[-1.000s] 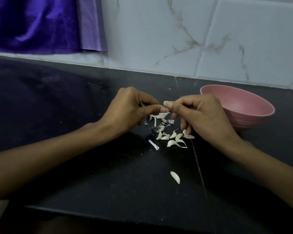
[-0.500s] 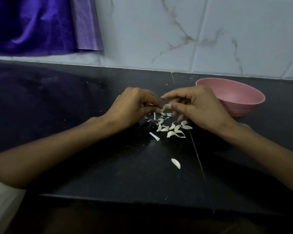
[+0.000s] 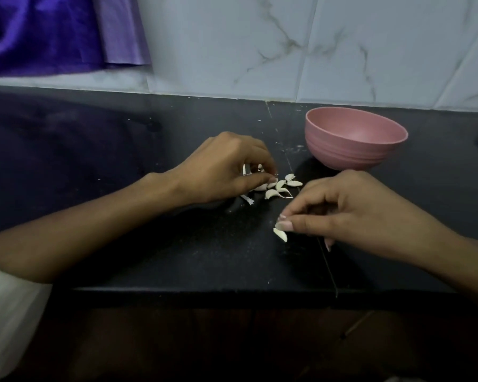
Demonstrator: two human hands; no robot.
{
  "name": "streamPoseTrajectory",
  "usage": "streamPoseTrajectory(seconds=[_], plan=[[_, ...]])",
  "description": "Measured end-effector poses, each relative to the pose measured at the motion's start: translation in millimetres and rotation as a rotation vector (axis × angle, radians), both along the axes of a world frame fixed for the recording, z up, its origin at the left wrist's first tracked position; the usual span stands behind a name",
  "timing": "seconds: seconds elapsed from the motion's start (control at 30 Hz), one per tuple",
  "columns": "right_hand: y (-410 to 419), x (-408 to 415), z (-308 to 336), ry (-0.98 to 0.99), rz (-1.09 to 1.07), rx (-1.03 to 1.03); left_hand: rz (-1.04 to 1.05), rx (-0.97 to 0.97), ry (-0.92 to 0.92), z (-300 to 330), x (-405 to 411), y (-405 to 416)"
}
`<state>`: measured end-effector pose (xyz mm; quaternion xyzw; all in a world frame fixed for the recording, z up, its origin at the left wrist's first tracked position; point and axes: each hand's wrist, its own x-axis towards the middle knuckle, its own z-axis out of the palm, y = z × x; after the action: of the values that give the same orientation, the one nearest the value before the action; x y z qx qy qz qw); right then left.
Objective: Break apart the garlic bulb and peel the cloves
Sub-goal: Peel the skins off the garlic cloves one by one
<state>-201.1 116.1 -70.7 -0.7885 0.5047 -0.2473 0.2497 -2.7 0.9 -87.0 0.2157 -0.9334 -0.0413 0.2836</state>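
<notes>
Several pale garlic cloves (image 3: 280,188) and scraps of papery skin (image 3: 247,199) lie in a small pile on the black counter (image 3: 177,244). My left hand (image 3: 226,169) rests over the left of this pile, thumb and forefinger pinched on a clove at its edge; more pieces are hidden under the palm. My right hand (image 3: 342,216) is nearer the front edge, to the right, with thumb and forefinger closed on a small pale clove. Just below those fingertips a single clove (image 3: 280,235) lies on the counter.
A pink ribbed bowl (image 3: 356,155) stands behind my right hand, near the white marbled tile wall (image 3: 287,51). Purple cloth (image 3: 53,34) hangs at the back left. The counter's front edge (image 3: 204,292) runs close below my forearms.
My hands have parted. The right hand came down and toward me to the lone clove. The left hand dropped onto the pile. The view tilted, so the bowl looks farther back.
</notes>
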Motion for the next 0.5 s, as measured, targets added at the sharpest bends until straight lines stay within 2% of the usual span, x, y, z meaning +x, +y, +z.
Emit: streamPoseTrajectory(seconds=[0.23, 0.5], plan=[[18, 14, -12, 0.199, -0.086, -0.165, -0.006, -0.017, -0.001, 0, 0, 2], [14, 14, -11, 0.094, -0.096, -0.101, 0.009, 0.032, 0.044, 2, -1, 5]])
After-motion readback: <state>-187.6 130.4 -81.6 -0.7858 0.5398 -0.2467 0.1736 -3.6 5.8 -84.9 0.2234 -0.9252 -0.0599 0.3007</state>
